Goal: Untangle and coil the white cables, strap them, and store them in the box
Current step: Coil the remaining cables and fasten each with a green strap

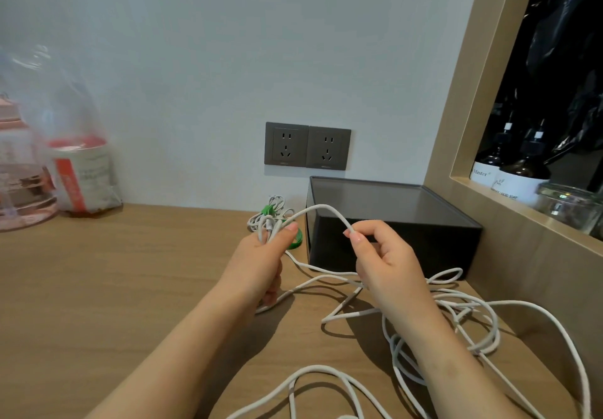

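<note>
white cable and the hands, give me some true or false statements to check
1. The left hand grips a bunch of white cable loops. True.
2. The right hand lies flat on the black box. False: it pinches the white cable in front of the box.
3. A plug sits in the wall sockets. False: both are empty.
4. Much of the cable lies loose on the table. True.
5. A green strap lies beside the box. True.
</note>
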The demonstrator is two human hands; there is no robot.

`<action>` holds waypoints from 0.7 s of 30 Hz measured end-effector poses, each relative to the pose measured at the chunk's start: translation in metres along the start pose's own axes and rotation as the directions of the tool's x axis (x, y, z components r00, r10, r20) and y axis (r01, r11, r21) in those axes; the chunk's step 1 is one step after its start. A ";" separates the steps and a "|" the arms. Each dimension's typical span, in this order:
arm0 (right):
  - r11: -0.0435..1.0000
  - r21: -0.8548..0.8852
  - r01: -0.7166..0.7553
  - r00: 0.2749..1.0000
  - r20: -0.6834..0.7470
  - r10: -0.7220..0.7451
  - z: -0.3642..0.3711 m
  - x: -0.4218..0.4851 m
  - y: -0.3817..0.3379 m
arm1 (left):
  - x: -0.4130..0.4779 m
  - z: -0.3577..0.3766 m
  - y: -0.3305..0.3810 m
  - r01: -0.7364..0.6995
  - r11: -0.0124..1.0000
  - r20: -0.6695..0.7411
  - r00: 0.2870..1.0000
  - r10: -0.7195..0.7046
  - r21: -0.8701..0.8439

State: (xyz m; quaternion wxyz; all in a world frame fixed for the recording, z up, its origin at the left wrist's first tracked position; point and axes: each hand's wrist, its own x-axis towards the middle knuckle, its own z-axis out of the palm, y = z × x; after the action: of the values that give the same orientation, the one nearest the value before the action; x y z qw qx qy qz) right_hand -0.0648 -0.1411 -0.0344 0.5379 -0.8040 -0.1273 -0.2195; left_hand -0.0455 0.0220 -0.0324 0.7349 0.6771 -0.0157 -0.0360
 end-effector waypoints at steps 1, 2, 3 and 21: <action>1.000 0.009 -0.002 1.000 0.001 0.002 0.001 0.000 0.000 | 0.000 0.001 -0.001 -0.022 0.998 0.001 1.000 0.022 0.059; 1.000 0.016 -0.004 1.000 -0.010 0.004 0.001 0.000 -0.001 | 0.000 0.003 -0.003 -0.057 0.990 -0.002 0.998 0.058 0.132; 1.000 0.020 -0.007 1.000 -0.026 0.007 0.001 0.000 -0.001 | 0.000 0.004 -0.004 -0.103 0.975 -0.012 0.994 0.108 0.196; 0.991 -0.099 0.086 0.964 0.259 -0.058 0.015 -0.012 -0.010 | 0.008 0.000 -0.006 -0.068 0.997 -0.059 0.996 0.070 0.028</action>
State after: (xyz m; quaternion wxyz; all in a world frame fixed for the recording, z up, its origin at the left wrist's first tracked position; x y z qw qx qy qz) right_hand -0.0765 -0.1233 -0.0366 0.4640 -0.8485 -0.2125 -0.1399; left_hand -0.0378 0.0213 -0.0382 0.7269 0.6864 -0.0177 0.0098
